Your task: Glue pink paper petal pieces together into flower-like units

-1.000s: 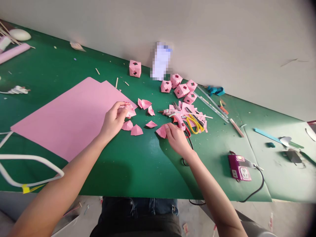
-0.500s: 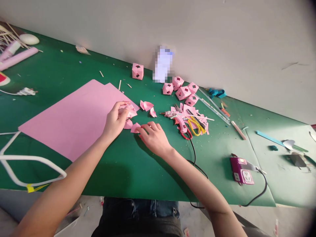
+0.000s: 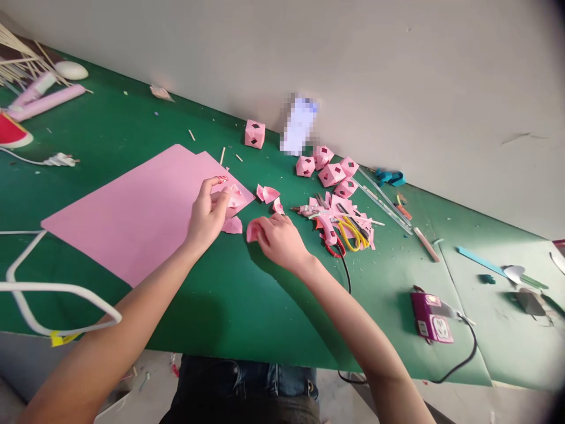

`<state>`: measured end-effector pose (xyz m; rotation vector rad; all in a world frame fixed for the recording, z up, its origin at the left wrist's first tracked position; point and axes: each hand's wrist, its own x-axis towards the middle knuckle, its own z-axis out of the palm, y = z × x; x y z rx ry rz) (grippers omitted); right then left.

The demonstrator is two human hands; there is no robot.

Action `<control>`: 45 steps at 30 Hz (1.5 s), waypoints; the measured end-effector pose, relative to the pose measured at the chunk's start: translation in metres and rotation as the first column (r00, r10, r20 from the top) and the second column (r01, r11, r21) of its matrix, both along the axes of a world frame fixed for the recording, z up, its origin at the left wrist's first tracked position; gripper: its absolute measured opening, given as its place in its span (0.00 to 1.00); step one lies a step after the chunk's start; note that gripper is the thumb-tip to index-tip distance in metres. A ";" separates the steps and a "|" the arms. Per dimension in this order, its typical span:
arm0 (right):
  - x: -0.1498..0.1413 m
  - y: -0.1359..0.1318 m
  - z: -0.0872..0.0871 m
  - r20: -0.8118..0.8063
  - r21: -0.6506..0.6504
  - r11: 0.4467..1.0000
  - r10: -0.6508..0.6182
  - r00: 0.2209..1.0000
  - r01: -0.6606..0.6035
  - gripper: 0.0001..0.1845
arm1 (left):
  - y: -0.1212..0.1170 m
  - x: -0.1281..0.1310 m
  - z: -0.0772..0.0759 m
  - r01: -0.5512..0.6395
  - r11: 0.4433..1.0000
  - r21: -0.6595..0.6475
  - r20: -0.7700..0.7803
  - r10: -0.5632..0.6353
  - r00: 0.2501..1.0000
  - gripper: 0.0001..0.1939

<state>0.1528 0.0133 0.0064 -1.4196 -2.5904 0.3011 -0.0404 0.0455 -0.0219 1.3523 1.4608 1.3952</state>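
Your R hand (image 3: pixel 282 238) pinches a small folded pink pc (image 3: pixel 252 231) btwn thumb & fingertips, low over the green desk (image 3: pixel 247 312); whether the pc touches the desktop can't be told. Your L hand (image 3: pixel 206 215), thumb & fingers closed, grips a pink paper cluster (image 3: pixel 236 195) over the R end of the large pink sheets (image 3: pixel 123 212); no. of pcs in it is unclear. A red-and-white patch (image 3: pixel 222 179) shows at your L fingertip.

Just below the cluster, nr your L hand, lies a pink flap (image 3: pixel 232 225); just beyond your R fingers sit loose pink folds (image 3: pixel 268 194). To the R, a pink glue gun (image 3: pixel 326 227) & yellow-handled scissors (image 3: pixel 351 232) lie on a heap of pink scraps (image 3: pixel 364 221), w/ red handles (image 3: pixel 338 248) poking out.

Farther back, five pink paper balls w/ cut-out holes (image 3: pixel 331 175) stand bunched together, a sixth one (image 3: pixel 255 134) apart to the L; btwn them, a blurred-out phone (image 3: pixel 299 126) leans on the gray wall (image 3: pixel 397 70). Clear sticks (image 3: pixel 386 206) run R of the bunch.

Far R, nr the front edge: a purple socket block (image 3: pixel 430 318). Far L: pink rolls (image 3: pixel 50 100), a white egg shape (image 3: pixel 72 70) & thin wooden sticks (image 3: pixel 15 56).
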 end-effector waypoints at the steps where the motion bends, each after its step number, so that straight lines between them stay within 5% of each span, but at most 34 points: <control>1: 0.003 0.001 0.003 0.009 -0.053 0.999 0.014 1.000 -0.013 0.14 | 0.000 -0.001 -0.001 -0.004 1.000 0.010 -0.003 0.004 1.000 0.16; 4: 0.009 0.006 0.009 0.046 -0.109 0.994 0.037 0.998 -0.032 0.16 | 0.000 -0.001 -0.002 -0.011 0.999 0.035 -0.037 0.012 0.999 0.16; 8: 0.008 0.011 0.011 -0.022 0.006 1.000 0.023 0.999 -0.023 0.22 | -0.001 0.001 0.001 0.015 0.999 0.029 -0.038 -0.014 0.999 0.16; 11: -0.003 0.009 0.008 -0.076 0.080 0.994 0.086 0.993 -0.080 0.18 | -0.003 0.002 0.004 -0.001 1.000 0.027 -0.016 0.002 1.000 0.15; 15: -0.024 0.010 0.002 0.057 0.062 0.977 0.200 0.978 -0.204 0.17 | -0.003 0.000 0.003 -0.054 0.999 0.004 -0.029 0.054 0.998 0.15; 22: -0.041 0.032 -0.003 0.209 0.158 0.966 0.168 0.963 -0.203 0.14 | 0.001 -0.004 -0.003 -0.101 0.993 0.055 -0.064 0.104 0.993 0.17; 26: -0.033 0.036 0.002 0.050 0.155 0.981 0.109 0.993 -0.115 0.13 | 0.002 -0.004 0.003 -0.155 0.975 0.161 0.049 0.149 0.988 0.19; 30: -0.021 0.035 0.008 -0.136 0.001 1.000 -0.025 0.990 0.026 0.11 | 0.004 -0.004 0.009 -0.182 0.973 0.143 0.200 0.152 0.968 0.19; 35: -0.009 0.032 0.008 -0.181 -0.005 0.998 -0.065 0.981 0.066 0.11 | 0.000 -0.003 0.009 -0.128 0.987 0.098 0.167 0.111 0.980 0.18; 38: 0.003 0.020 0.011 -0.415 -0.052 0.983 -0.184 0.891 0.178 0.11 | -0.007 0.003 0.010 -0.046 0.994 0.100 0.081 0.038 0.996 0.19; 42: 0.022 -0.006 0.015 -0.695 -0.291 0.929 -0.370 0.616 0.230 0.17 | -0.026 0.020 0.014 0.197 0.979 0.045 0.046 -0.199 0.979 0.21; 45: 0.030 -0.026 0.013 -0.724 -0.346 0.916 -0.397 0.565 0.201 0.18 | -0.041 0.034 0.017 0.371 0.928 0.029 0.005 -0.372 0.928 0.21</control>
